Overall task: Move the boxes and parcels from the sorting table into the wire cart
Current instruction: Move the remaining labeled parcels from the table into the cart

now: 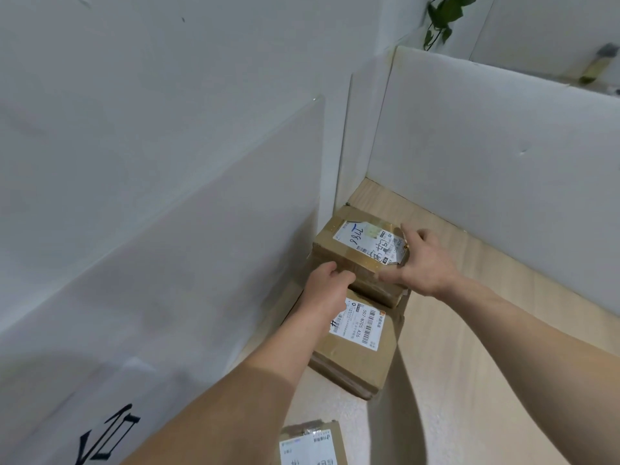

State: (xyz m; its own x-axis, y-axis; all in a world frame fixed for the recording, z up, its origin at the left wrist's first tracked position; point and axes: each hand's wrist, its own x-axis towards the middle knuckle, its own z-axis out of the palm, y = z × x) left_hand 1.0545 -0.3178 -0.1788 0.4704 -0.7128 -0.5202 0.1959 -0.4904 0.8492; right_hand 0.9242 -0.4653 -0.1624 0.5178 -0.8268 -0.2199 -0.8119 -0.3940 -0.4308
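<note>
Right now both hands are on the far cardboard box [359, 253], the one with the torn white label, sitting in the corner of the wooden sorting table [469, 330] against the white foam panels [486, 156]. Left hand [327, 290] has its fingers curled against the box's near left edge; right hand [426, 263] is spread wide over the box's right side, thumb along the front edge, fingers up by the label. Just nearer than that box, touching it, lies a second cardboard box [359, 347] with a barcode label, partly under the left wrist. Nearer again, well apart from the first box, a third labelled parcel [312, 444] peeks in at the bottom edge. Above the corner box, green leaves [443, 18] hang over the panels.
</note>
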